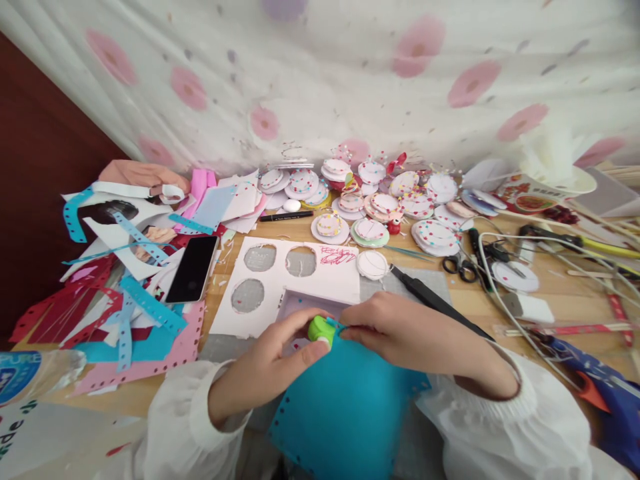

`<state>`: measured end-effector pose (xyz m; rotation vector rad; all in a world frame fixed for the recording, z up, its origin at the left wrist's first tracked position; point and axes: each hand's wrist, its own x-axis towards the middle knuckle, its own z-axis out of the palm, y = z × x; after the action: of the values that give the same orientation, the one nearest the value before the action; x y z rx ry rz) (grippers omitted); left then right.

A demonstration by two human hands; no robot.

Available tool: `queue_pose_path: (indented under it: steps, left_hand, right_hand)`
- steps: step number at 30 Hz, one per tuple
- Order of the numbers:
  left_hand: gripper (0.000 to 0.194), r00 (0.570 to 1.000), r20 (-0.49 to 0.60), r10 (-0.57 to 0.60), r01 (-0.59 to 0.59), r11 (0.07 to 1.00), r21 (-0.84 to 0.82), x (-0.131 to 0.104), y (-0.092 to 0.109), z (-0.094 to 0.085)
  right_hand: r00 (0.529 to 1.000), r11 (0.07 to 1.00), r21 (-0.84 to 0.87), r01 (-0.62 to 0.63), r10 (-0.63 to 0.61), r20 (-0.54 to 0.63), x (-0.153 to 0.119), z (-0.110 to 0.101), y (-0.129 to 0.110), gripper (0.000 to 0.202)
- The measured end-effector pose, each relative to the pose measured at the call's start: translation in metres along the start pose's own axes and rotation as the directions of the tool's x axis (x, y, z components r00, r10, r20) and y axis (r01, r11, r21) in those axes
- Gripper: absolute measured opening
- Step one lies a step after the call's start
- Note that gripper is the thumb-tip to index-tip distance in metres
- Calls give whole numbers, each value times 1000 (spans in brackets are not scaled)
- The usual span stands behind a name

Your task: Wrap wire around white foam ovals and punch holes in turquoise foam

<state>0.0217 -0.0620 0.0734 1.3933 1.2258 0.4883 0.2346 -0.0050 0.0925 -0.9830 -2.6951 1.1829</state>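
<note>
My left hand (pixel 280 357) is closed around a small bright green paper punch (pixel 321 329), its thumb on the near side. A blue sheet of paper (pixel 345 407), with small holes along its lower-left edge, hangs below. My right hand (pixel 393 327) pinches the top edge of this sheet, close beside the punch. Whether the paper's edge lies inside the punch is hidden by my fingers. Just behind my hands is a shallow pale box (pixel 313 303), partly covered by them. A white card (pixel 265 287) with round cut-outs lies beyond my left hand.
Several decorated layered paper discs (pixel 373 207) stand along the curtain. Paper scraps (pixel 140 300) and a phone (pixel 193 270) lie left, beside a plastic bottle (pixel 40 377). To the right are a black pen-like tool (pixel 435 300), scissors (pixel 460 268), white cables (pixel 493 293) and a paper tub (pixel 545 190).
</note>
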Motion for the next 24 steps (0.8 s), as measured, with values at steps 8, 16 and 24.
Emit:
queue_pose_path:
  steps: [8,16,24]
  left_hand:
    - [49,1000,-8,25,-24,995,98,-1,2,0]
    - [50,1000,2,26,-26,1000,2,2,1,-1]
    - [42,999,-51,6,-8,999,-49,6,1,-1]
  right_hand:
    - [1000,999,51,7,-6,-17,-1,-2,-1,19]
    - [999,998,64,24,-22,-23,0,-2,-2,19]
    - [1000,1000,-4,-8,8,-30,0,3,2,21]
